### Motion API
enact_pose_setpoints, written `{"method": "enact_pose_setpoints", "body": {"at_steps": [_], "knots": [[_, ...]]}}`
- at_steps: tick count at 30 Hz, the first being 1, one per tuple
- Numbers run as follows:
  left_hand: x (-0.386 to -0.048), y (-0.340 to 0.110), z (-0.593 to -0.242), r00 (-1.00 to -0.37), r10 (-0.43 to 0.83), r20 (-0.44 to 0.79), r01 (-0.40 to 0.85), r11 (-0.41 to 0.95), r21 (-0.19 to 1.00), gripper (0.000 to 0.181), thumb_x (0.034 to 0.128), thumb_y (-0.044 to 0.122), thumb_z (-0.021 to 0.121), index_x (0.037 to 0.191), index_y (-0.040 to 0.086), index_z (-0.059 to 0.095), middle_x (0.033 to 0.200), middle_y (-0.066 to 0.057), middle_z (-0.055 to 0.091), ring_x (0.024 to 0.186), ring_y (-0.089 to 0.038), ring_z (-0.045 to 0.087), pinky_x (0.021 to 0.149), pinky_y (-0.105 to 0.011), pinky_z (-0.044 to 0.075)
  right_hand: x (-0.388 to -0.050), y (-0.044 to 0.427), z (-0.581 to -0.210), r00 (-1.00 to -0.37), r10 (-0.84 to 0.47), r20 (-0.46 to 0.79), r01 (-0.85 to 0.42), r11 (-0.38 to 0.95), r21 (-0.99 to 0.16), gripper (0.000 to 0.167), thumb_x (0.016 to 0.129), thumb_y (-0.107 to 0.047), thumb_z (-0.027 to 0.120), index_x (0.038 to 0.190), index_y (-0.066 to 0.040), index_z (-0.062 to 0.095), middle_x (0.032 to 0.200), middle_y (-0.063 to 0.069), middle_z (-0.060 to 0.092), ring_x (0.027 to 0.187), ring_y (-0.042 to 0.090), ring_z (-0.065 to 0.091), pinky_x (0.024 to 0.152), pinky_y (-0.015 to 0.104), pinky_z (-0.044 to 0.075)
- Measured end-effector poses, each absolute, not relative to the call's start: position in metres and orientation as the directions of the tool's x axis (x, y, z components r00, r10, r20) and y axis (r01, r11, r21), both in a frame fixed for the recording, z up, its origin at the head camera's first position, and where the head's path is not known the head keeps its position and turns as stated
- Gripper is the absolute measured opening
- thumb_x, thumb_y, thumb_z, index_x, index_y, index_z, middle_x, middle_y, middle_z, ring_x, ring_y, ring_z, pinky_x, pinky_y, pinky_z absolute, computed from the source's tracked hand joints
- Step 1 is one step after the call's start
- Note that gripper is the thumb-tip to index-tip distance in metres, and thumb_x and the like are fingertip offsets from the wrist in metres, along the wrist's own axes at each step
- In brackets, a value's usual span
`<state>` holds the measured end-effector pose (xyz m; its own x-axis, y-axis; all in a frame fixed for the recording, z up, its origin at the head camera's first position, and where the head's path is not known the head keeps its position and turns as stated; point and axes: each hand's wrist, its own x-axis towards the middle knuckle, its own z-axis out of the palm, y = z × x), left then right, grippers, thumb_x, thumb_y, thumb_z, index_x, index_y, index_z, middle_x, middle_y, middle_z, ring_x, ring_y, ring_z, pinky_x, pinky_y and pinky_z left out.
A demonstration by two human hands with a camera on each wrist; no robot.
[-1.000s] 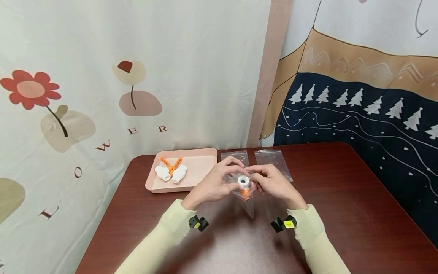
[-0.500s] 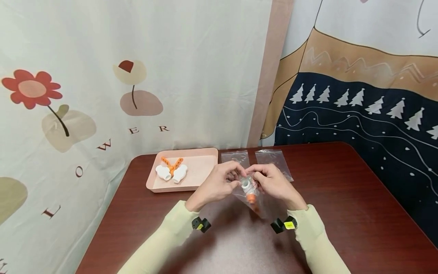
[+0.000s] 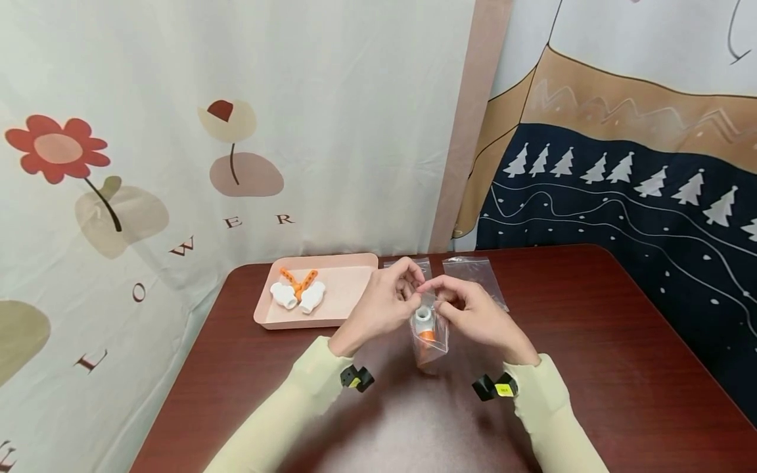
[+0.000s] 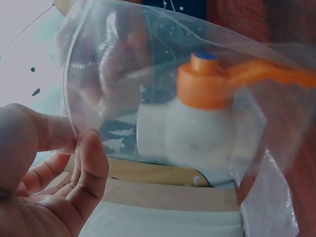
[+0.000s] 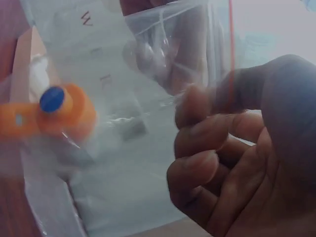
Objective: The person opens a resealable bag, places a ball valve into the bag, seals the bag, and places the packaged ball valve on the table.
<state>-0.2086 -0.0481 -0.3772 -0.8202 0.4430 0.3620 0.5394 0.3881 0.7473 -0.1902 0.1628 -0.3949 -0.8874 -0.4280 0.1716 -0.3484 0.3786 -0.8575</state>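
Observation:
A clear zip bag (image 3: pixel 438 346) hangs between both hands above the table. Inside it sits a white plastic ball valve (image 4: pixel 190 133) with an orange lever handle (image 4: pixel 205 89) and a blue cap. In the head view the valve's round open end faces up. My left hand (image 3: pixel 383 303) pinches the bag near its top edge between thumb and finger. On the other side, my right hand (image 3: pixel 480 316) pinches the bag's top edge, beside the red zip line in the right wrist view. Parts of the left fingers are blurred behind the plastic in the right wrist view.
A pink tray (image 3: pixel 349 282) stands at the back left with two white valves (image 3: pixel 311 297) bearing orange handles (image 3: pixel 308 280). Two more clear zip bags lie flat behind the hands, one at the right (image 3: pixel 475 272), one partly hidden. A curtain borders the table's (image 3: pixel 591 341) back.
The bag with the valve has swung from slanting to hanging nearly straight down. The left fingers have let go of the valve's side and moved up to the bag's top edge.

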Motion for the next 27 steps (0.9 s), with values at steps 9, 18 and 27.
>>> {"method": "enact_pose_setpoints", "body": {"at_steps": [9,18,27], "knots": [[-0.213,-0.054,-0.366,-0.818,0.417,0.396,0.555,0.392,0.733,0.025,0.0856,-0.005,0.058,0.087,0.014,0.073,0.081,0.001,0.071,0.059,-0.006,0.051,0.054,-0.019,0.038,-0.184,0.169,-0.386,-0.834,-0.482,0.27,-0.506,0.469,-0.724,0.033,0.094,0.0,0.059,0.104,-0.03,0.069,0.081,-0.009,0.065,0.066,0.01,0.054,0.061,0.027,0.048],[-0.218,-0.059,-0.363,-0.816,0.41,0.406,0.567,0.435,0.699,0.031,0.0847,-0.004,0.056,0.073,0.016,0.077,0.083,0.003,0.073,0.063,-0.008,0.052,0.057,-0.019,0.039,-0.175,0.174,-0.379,-0.793,-0.572,0.21,-0.549,0.522,-0.653,0.027,0.095,-0.007,0.059,0.093,-0.028,0.076,0.083,-0.013,0.066,0.07,0.007,0.055,0.063,0.025,0.049],[-0.222,-0.074,-0.362,-0.8,0.489,0.347,0.585,0.509,0.631,0.03,0.0876,0.001,0.056,0.079,0.017,0.081,0.086,0.009,0.076,0.076,-0.013,0.051,0.071,-0.024,0.039,-0.175,0.181,-0.376,-0.784,-0.52,0.339,-0.601,0.499,-0.625,0.016,0.094,-0.017,0.076,0.087,-0.032,0.072,0.078,-0.015,0.067,0.069,0.006,0.056,0.062,0.024,0.05]]}}
